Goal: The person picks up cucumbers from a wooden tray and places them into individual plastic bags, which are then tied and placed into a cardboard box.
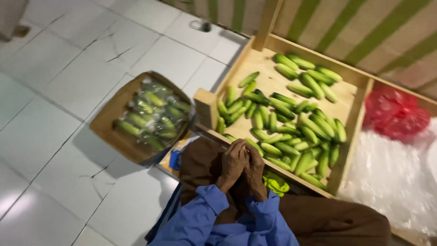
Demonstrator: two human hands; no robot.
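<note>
the left hand and the right hand are pressed together palm to palm just at the near edge of a wooden bin, fingers curled and folded over one another. whether anything is pinched between them cannot be told; nothing shows between the fingers. blue sleeves cover both forearms, and the hands rest above brown trousers.

just beyond the fingertips lies a heap of loose green cucumbers filling the near half of the wooden bin, the closest ones almost touching the hands. a smaller group of cucumbers lies apart at the far corner of the same bin, with bare wood between the two groups. a bit of bright green cloth or plastic sits just right of the right hand, under the bin's near rail.

to the left of the bin, on the white tiled floor, stands an open cardboard box holding cucumbers wrapped in clear plastic. right of the bin are crumpled clear plastic sheeting and a red mesh bag. behind the bin hangs green-striped fabric.
</note>
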